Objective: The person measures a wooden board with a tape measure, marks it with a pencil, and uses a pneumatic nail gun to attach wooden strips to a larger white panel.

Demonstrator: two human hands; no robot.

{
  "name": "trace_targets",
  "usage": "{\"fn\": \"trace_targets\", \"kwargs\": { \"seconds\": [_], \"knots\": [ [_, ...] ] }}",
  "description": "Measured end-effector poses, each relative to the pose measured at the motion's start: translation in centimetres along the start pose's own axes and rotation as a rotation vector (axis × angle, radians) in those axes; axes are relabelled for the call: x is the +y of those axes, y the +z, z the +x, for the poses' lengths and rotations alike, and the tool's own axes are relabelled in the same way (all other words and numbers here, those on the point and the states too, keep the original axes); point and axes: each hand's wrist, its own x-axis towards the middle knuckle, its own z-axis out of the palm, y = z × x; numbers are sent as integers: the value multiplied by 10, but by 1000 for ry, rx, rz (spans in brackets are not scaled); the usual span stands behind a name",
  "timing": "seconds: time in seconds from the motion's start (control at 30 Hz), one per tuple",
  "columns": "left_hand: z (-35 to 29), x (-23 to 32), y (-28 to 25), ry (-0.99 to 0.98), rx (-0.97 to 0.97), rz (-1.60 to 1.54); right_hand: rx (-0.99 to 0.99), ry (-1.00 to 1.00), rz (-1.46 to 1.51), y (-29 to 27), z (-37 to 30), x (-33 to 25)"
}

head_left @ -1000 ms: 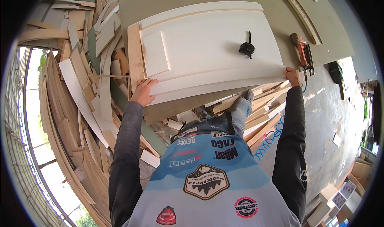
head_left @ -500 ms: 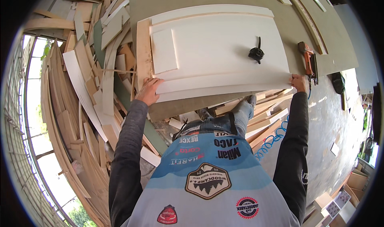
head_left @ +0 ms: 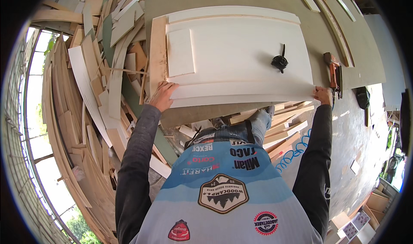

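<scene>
In front of me a white panel (head_left: 241,48) lies on a large grey-brown board. Along its near edge runs a long white strip (head_left: 241,90). My left hand (head_left: 163,96) grips the strip's left end, fingers over the top, beside a bare wood strip (head_left: 158,50) at the panel's left end. The strip's right end is in my right hand (head_left: 321,95), its fingers curled at the corner. A loose white rectangular piece (head_left: 180,52) rests on the panel's left part. Toward the right of the panel sits a black tool (head_left: 279,62) with a thin upright part; its kind is unclear.
An orange and black nail gun (head_left: 333,72) lies just right of the panel. A blue coiled hose (head_left: 294,153) hangs below it. Wood offcuts (head_left: 92,72) are heaped at left, and more cut strips (head_left: 286,132) lie under the work surface. Long strips (head_left: 331,24) rest at the far right.
The view has shifted slightly, so the panel sits a little further right in it. Both hands keep their hold at the strip's ends.
</scene>
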Motion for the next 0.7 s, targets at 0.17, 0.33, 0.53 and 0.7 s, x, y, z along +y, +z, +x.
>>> {"fn": "trace_targets", "kwargs": {
  "seconds": [0.17, 0.33, 0.53, 0.7],
  "knots": [
    [2, 1, 2, 12, 28, -12, 7, -12, 19, -5, 2, 11],
    [0, 9, -3, 13, 4, 4, 51, -27, 137, -2, -5, 9],
    [-6, 11, -5, -1, 16, 5, 50, -3, 136, 3, -9, -1],
    [-5, 10, -3, -11, 7, -3, 23, -26, 113, 7, 17, 31]
  ]
}}
